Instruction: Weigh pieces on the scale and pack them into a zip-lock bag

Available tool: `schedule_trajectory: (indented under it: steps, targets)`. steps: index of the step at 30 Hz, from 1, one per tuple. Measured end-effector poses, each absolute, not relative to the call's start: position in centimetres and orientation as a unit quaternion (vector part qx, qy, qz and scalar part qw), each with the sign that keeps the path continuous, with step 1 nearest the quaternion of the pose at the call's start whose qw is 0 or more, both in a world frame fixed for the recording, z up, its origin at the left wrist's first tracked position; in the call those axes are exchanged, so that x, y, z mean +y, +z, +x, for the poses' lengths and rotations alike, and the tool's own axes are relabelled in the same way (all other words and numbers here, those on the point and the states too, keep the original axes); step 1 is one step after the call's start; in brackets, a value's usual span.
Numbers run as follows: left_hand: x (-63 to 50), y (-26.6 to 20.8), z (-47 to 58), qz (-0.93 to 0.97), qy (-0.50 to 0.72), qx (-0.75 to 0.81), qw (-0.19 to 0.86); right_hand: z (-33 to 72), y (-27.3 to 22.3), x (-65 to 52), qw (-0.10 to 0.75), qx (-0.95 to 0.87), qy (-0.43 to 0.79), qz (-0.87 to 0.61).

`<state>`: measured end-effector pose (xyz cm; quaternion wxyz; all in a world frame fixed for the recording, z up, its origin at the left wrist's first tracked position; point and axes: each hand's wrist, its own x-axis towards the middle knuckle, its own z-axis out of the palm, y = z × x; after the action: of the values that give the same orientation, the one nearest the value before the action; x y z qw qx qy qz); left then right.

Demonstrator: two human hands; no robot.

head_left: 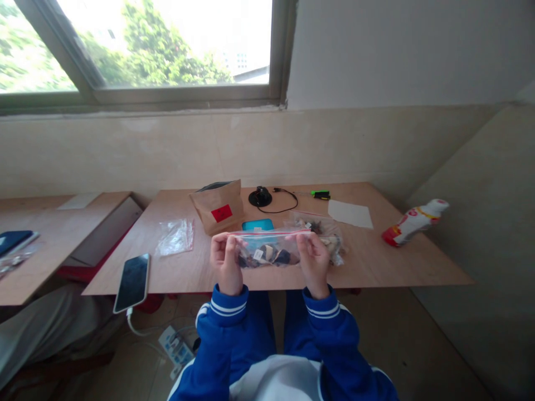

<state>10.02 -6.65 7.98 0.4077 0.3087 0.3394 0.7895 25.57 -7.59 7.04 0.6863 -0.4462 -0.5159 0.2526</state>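
A clear zip-lock bag (267,253) with a red strip along its top is stretched between my two hands over the front of the table. Dark and pale pieces and a small white label show through its plastic. My left hand (226,262) pinches the bag's upper left corner. At the upper right corner, my right hand (313,262) grips it between thumb and fingers. Just behind the right hand lie more filled clear bags (334,236). A blue flat object (257,225) lies behind the held bag, partly covered by it.
A brown paper pouch (219,209) stands behind my left hand, with flat clear bags (175,236) to its left. A phone (132,283) on a cable overhangs the front edge. Further back are a black round stand (259,196), screwdrivers (320,195), white paper (350,214) and a bottle (413,224).
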Motion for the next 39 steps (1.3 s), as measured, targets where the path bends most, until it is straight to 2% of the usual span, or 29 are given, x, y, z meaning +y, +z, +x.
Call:
schedule_trajectory:
  steps: [10, 17, 23, 28, 39]
  targets:
    - [-6.2, 6.5, 9.2, 0.380, 0.736, 0.359, 0.429, 25.1, 7.2, -7.5, 0.718, -0.477, 0.261, -0.434]
    - [-6.3, 6.7, 8.1, 0.503, 0.656, 0.455, 0.332, 24.9, 7.2, -7.5, 0.715, -0.467, 0.218, -0.471]
    - [-6.6, 6.9, 8.7, 0.504, 0.659, 0.483, 0.279, 24.7, 6.5, -7.3, 0.698, -0.487, 0.247, -0.464]
    - [-6.9, 7.1, 9.0, 0.476, 0.677, 0.466, 0.312, 24.8, 5.9, -7.5, 0.670, -0.511, 0.282, -0.458]
    - [-6.9, 6.8, 7.3, 0.486, 0.634, 0.425, 0.425, 24.2, 6.5, -7.8, 0.712, -0.459, 0.273, -0.456]
